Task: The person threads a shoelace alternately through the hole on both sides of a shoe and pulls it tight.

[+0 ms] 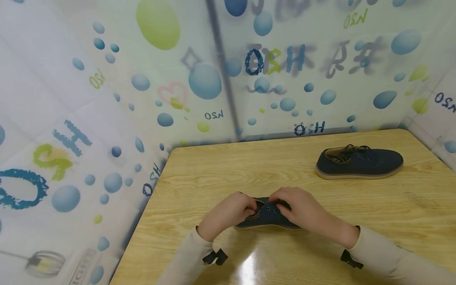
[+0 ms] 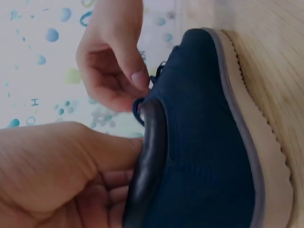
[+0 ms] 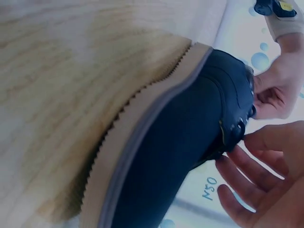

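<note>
A dark navy lace-up shoe point(image 1: 265, 219) with a pale sole stands upright on the table in front of me. At its heel opening, my left hand point(image 1: 231, 211) holds the padded collar point(image 2: 151, 142), thumb at the rim; the other fingertips are partly hidden. Over the eyelets, my right hand point(image 1: 301, 206) pinches near the throat of the shoe, where a thin dark shoelace point(image 2: 138, 110) shows beside its fingertips. In the right wrist view, the right hand's thumb and index finger meet at the eyelet flap point(image 3: 232, 130). Exactly how much lace they pinch is hidden.
A matching navy shoe point(image 1: 377, 164) stands at the back right of the wooden table point(image 1: 213, 170), its laces lying over the opening. A wall covering point(image 1: 285, 91) with blue and green bubble prints rises behind the table and along its left side.
</note>
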The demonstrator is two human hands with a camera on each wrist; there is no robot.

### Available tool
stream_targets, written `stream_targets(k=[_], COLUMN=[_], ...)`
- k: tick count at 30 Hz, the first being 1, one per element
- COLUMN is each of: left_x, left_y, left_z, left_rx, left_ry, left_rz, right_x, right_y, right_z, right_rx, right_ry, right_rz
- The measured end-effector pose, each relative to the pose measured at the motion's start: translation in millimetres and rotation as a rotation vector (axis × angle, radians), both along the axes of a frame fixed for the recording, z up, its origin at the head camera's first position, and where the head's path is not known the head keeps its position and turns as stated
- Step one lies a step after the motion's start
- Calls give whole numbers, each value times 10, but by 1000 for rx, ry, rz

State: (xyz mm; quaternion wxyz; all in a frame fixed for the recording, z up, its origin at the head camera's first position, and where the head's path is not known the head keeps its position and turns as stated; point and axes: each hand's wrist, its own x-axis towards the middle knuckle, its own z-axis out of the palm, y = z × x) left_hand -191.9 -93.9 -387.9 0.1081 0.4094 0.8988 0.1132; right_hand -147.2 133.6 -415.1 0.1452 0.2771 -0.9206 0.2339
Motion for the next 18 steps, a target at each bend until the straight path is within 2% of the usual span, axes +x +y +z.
stream_targets(k=[6, 13, 18], left_x=[8, 3, 44], left_y=[83, 151, 146], left_z=[-23, 20, 98], left_rx=[-68, -110, -141], left_ry=[18, -65, -120], left_rz=[1, 44, 43], right_x=[-13, -37, -25], right_y=[97, 165, 175], right_z=[54, 73, 68], right_rx=[31, 104, 116], right_ry=[-69, -76, -57], right_rz=[12, 87, 77])
